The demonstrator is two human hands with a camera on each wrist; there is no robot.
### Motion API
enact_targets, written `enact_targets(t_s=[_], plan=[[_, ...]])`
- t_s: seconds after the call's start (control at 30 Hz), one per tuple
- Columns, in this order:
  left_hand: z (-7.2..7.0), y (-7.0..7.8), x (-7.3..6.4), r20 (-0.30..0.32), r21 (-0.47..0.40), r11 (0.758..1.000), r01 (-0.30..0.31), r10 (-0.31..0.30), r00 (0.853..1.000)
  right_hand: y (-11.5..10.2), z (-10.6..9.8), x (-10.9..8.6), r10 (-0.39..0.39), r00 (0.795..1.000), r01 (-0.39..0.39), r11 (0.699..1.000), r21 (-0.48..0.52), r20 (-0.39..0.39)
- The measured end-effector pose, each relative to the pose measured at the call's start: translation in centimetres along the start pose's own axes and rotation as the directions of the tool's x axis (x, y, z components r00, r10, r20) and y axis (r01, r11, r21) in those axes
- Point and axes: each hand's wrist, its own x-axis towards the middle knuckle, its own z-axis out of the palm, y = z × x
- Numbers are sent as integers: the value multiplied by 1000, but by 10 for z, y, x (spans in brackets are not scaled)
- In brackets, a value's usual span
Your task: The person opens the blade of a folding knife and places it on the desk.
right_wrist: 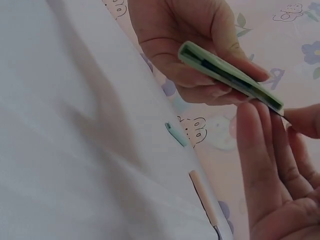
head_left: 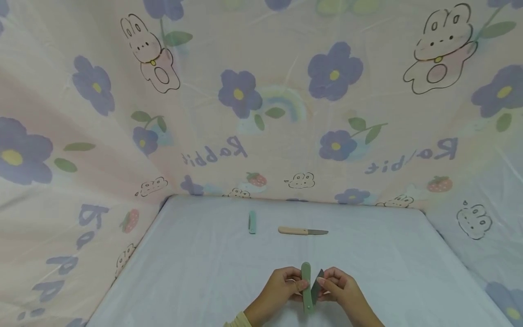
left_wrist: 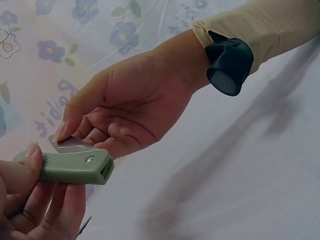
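My left hand (head_left: 283, 286) grips the green handle of a folding knife (head_left: 306, 274), which points away from me over the white table. The thumb lies on one face of the handle. My right hand (head_left: 343, 288) pinches the grey blade (head_left: 315, 290) between thumb and fingers. That blade stands partly swung out from the handle, at a narrow angle. In the left wrist view a round rivet (left_wrist: 90, 159) shows at the handle's end. The right wrist view looks into the handle's long open slot (right_wrist: 220, 75).
Farther back on the white table (head_left: 196, 263) lie a small teal folding knife (head_left: 252, 222), folded, and a knife with a beige handle (head_left: 293, 230), its blade out to the right. A printed rabbit-and-flower cloth (head_left: 282, 131) hangs behind the table and along both sides.
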Motion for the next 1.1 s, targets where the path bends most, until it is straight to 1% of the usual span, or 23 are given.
enact_targets(t_s=[0.17,0.3,0.43,0.63,0.83,0.9,1.1], plan=[[-3,-2,2,-56,-6,1000,27,-28,998,2,-3,0,-11,1000,11,1000,6,-16],[-5,0,4,-107,-19,999,41,-43,993,3,-3,-1,-24,998,26,999,30,-60],[-6,3,5,-141,-48,997,53,-59,988,5,-4,-3,-47,994,51,998,39,-96],[-8,4,5,-139,-69,996,54,-63,988,6,-4,-4,-80,991,84,996,36,-112],[-9,3,5,-139,-110,993,35,-50,989,7,-4,-6,-117,984,123,992,41,-136],[-9,2,5,-140,-122,992,25,-42,989,7,-4,-6,-122,980,130,991,42,-155],[-9,0,4,-141,-156,988,3,-25,990,7,-3,-6,-100,963,123,989,78,-249]])
